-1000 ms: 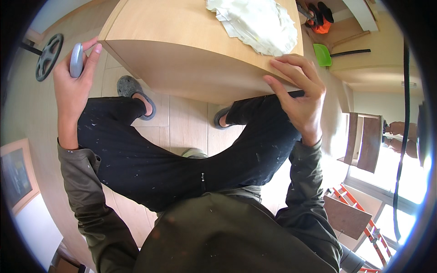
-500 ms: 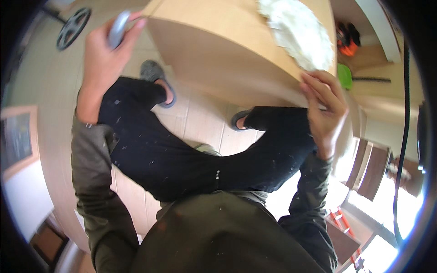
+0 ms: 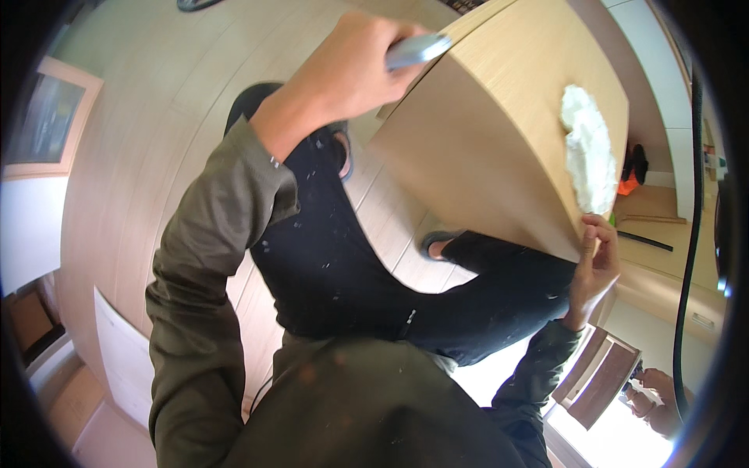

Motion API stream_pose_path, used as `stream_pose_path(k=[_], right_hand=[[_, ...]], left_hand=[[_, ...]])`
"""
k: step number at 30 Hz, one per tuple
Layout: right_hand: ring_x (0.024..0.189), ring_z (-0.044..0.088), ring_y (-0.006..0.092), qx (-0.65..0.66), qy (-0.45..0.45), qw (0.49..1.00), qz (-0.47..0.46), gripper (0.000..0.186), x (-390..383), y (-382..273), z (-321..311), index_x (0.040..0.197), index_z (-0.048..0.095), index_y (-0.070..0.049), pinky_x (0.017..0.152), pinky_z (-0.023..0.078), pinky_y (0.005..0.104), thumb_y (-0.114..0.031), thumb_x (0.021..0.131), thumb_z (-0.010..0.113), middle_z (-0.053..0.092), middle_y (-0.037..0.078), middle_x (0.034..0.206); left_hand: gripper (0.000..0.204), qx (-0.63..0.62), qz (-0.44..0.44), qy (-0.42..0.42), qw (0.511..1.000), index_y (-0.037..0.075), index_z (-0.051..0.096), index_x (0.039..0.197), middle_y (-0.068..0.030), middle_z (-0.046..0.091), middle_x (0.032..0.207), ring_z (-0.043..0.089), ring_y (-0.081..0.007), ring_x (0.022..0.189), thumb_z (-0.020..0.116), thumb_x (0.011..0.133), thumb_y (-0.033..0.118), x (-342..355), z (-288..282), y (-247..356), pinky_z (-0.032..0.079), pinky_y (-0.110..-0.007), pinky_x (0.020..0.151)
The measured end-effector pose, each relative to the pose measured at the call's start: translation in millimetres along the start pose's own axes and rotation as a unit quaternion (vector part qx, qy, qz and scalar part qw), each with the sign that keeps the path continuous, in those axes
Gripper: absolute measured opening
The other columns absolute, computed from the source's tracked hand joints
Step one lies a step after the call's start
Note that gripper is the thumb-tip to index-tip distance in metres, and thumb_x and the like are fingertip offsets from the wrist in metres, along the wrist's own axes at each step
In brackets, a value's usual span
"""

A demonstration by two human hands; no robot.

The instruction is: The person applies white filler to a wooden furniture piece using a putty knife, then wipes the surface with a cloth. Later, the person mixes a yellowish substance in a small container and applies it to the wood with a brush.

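Observation:
My left hand [image 3: 343, 66] is closed around a small grey-blue tool [image 3: 417, 49] and presses it against the near corner of a light wooden panel [image 3: 499, 148]. My right hand [image 3: 597, 261] grips the panel's lower right edge with fingers curled over it. A crumpled white cloth [image 3: 589, 152] lies on top of the panel near its right side. My legs in dark trousers [image 3: 374, 265] are folded beneath the panel, sandalled feet on the floor.
Pale wood-look flooring [image 3: 140, 156] spreads to the left. A framed picture [image 3: 47, 117] leans at far left. Orange items [image 3: 630, 183] and a black cable [image 3: 686, 234] lie at the right. Another person's hand [image 3: 651, 390] shows at lower right beside wooden furniture [image 3: 601, 378].
The view has swung left and tilted. My left hand with the tool has moved from the panel's left side onto its corner. My right hand stays on the panel's edge.

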State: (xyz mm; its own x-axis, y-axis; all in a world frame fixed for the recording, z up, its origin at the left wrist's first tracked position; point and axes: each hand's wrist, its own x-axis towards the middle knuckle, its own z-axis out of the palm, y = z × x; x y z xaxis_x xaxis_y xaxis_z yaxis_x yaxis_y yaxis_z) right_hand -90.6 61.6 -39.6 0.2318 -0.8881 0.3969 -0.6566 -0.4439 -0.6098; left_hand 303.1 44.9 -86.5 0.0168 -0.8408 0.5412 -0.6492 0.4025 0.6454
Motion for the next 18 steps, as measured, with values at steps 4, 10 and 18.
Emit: stream_pose_path(k=[4,10,18], right_hand=[[0.106,0.061,0.0208,-0.017,0.075,0.997,-0.018,0.007,14,-13,0,0.093,0.063,0.001,0.096,0.043,0.0341,-0.002,0.094,0.057,0.067,0.014,0.109],[0.105,0.064,0.0272,-0.092,0.051,0.994,-0.043,0.013,29,-12,-21,0.098,0.068,0.001,0.092,0.048,0.0358,0.0,0.086,0.061,0.068,0.015,0.108],[0.09,0.065,0.031,-0.049,0.067,0.993,-0.085,0.011,51,6,-42,0.091,0.069,0.0,0.081,0.05,0.0363,0.001,0.081,0.066,0.068,0.014,0.095]], left_hand=[[0.021,-0.028,-0.012,0.001,1.0,0.002,0.069,0.106,-0.0244,0.065,0.079,0.065,-0.0307,0.063,0.066,0.089,0.015,0,-6,9,0.05,-0.033,0.061],[0.021,0.049,0.001,0.014,0.999,0.004,0.068,0.104,-0.0209,0.067,0.083,0.068,-0.0343,0.073,0.067,0.082,0.007,2,-5,9,0.051,-0.034,0.061],[0.035,0.19,0.153,0.006,0.97,0.006,0.068,0.106,-0.0101,0.067,0.072,0.06,-0.0284,0.057,0.075,0.076,0.021,22,1,56,0.046,-0.038,0.053]])
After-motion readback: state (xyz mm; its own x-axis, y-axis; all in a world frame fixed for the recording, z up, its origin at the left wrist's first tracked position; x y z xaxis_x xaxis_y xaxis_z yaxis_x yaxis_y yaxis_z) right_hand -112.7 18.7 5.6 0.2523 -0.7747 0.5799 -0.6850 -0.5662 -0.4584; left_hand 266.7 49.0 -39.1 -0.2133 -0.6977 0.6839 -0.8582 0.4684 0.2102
